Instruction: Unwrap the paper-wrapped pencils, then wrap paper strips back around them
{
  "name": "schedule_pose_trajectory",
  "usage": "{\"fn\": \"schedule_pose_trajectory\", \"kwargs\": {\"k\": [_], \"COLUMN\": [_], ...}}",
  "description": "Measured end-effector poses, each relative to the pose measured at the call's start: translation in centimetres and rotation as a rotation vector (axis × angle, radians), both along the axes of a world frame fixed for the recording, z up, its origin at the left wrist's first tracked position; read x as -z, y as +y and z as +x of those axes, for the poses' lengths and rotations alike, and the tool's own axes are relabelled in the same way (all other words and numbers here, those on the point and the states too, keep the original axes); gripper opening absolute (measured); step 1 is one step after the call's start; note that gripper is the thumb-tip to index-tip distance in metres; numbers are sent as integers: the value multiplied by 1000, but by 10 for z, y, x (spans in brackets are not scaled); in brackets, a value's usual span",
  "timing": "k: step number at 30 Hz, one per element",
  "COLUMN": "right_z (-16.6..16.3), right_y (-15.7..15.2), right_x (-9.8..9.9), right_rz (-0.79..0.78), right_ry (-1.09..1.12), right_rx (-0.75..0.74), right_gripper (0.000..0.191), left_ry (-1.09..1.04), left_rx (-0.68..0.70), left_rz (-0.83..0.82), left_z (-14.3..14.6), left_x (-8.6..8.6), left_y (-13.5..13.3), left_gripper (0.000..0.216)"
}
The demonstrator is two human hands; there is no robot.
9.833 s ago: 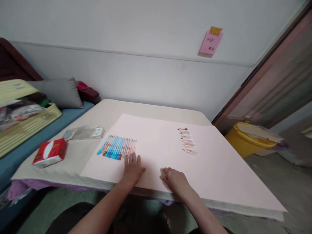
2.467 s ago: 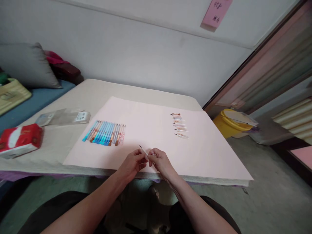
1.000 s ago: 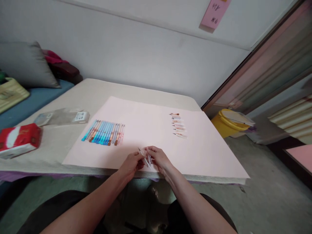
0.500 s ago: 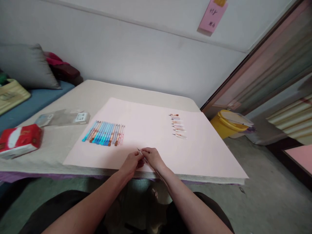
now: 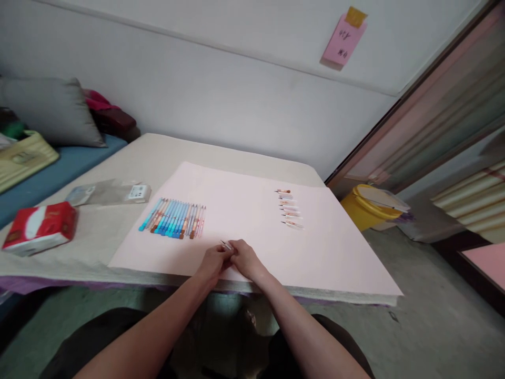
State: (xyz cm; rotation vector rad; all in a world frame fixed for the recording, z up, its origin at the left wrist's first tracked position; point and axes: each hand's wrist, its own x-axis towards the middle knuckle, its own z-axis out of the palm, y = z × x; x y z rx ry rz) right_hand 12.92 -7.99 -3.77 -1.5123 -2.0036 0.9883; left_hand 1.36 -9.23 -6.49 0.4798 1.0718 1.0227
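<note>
My left hand [image 5: 215, 260] and my right hand [image 5: 245, 258] meet close to the front edge of the pink sheet [image 5: 244, 210]. Between their closed fingers is a slim pen [image 5: 226, 245], pale with a dark pointed tip that sticks out to the upper left. The rest of it is hidden by the fingers. Up and to the left of my hands lies a tight row of pens [image 5: 173, 218], blue, brown and pinkish. On the right, several short, pale pen pieces [image 5: 290, 205] with dark points lie one behind another, tips to the left.
A red tissue pack [image 5: 41, 227] and a clear plastic pouch [image 5: 106, 192] lie left of the sheet on the covered table [image 5: 236, 152]. Beyond them is a blue seat with a grey cushion [image 5: 67, 110]. A yellow bucket [image 5: 363, 208] stands right of the table, by the wall.
The slim pen shows less of its length between my fingers now, and its tip lies flatter. My hands stay nearly in place; the whole view has shifted slightly.
</note>
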Motion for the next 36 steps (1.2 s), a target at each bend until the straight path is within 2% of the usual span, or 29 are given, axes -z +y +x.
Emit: {"fn": "schedule_pose_trajectory", "kwargs": {"k": [7, 11, 16, 20, 24, 29, 32, 36], "right_z": [-6, -4, 11, 50, 109, 178, 204, 222], "right_y": [0, 2, 10, 24, 35, 42, 47, 55], "right_x": [1, 4, 5, 2, -1, 2, 6, 12], "right_rz": [88, 131, 109, 96, 102, 119, 129, 139], "right_ry": [-56, -75, -102, -171, -281, -398, -434, -454], "right_rx": [9, -42, -130, -134, -80, -7, 11, 19], "right_gripper": [23, 22, 21, 18, 18, 19, 19, 19], "left_ry": [5, -7, -35, -26, 8, 23, 42, 74], "left_rx": [-28, -8, 61, 72, 62, 90, 87, 94], "left_rz": [32, 31, 8, -32, -72, -92, -100, -117], "left_z": [0, 0, 1, 0, -2, -2, -2, -2], "left_x": [-10, -17, -22, -27, -30, -29, -26, -22], "left_y": [0, 0, -1, -1, 1, 2, 3, 6], "left_gripper": [12, 11, 15, 25, 36, 40, 40, 34]}}
